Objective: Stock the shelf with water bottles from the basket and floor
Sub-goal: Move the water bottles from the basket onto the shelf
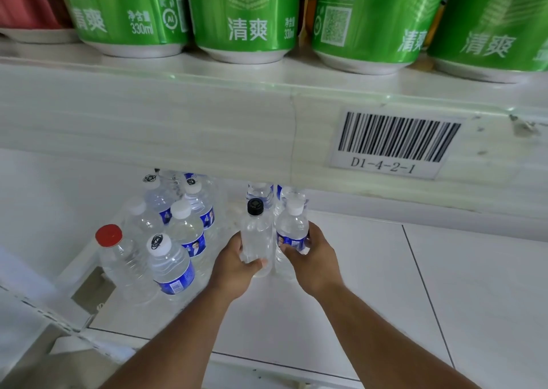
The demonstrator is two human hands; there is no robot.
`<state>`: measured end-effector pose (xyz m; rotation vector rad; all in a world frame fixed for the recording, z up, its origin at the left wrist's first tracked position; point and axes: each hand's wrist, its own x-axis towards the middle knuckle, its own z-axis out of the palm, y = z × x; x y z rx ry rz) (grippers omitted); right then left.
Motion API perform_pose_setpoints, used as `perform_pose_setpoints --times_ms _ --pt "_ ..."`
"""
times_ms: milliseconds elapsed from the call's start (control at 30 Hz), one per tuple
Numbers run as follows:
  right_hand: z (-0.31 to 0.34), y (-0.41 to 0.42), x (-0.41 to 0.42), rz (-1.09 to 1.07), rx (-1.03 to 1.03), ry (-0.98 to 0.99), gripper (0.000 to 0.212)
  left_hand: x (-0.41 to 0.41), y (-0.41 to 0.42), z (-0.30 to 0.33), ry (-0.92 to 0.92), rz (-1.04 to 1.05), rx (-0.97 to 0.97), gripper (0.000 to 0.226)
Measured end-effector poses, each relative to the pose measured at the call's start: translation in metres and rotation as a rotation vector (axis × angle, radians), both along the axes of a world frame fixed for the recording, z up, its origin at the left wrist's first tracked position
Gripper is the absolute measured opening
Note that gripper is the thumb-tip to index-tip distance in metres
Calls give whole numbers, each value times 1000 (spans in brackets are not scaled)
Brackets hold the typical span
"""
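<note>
My left hand [235,265] grips a clear, unlabelled bottle with a black cap [256,234], upright on the white lower shelf [341,270]. Right beside it, my right hand [314,258] holds a white-capped bottle with a blue label [292,228]. The two bottles stand side by side, almost touching. To their left stands a cluster of several white-capped blue-label bottles [184,231] and a larger red-capped bottle [118,255]. More bottles stand behind, partly hidden by the upper shelf edge.
The upper shelf's thick white front edge [178,127] overhangs close above, with a barcode tag [394,142]. Green cans [246,15] line that shelf. Bare white shelf surface lies to the right of my hands. A slotted upright post [38,311] is at lower left.
</note>
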<state>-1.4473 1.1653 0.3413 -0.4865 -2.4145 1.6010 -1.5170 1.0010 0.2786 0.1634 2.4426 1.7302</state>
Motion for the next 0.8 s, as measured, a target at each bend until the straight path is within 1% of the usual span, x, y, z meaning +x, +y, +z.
perform_pose_setpoints --times_ms 133,267,433,567,633,700,800 --pt "-3 4 -2 -7 8 -5 43 0 -1 0 -15 -3 15 62" --pt "-5 5 -1 4 -6 -11 48 4 0 0 -67 17 35 68" --pt "-8 3 4 -14 -6 -59 58 19 -1 7 -100 19 -34 73" --pt "-3 -6 23 -61 33 -139 68 41 -11 15 -99 17 -175 74" --pt "1 -18 41 -108 60 -179 72 54 -18 21 -79 -25 -253 73" --pt "2 -32 62 -133 109 -196 69 66 -27 27 -48 -115 -343 76" --pt "3 -57 99 -145 251 -231 56 86 -45 39 20 -264 -517 80"
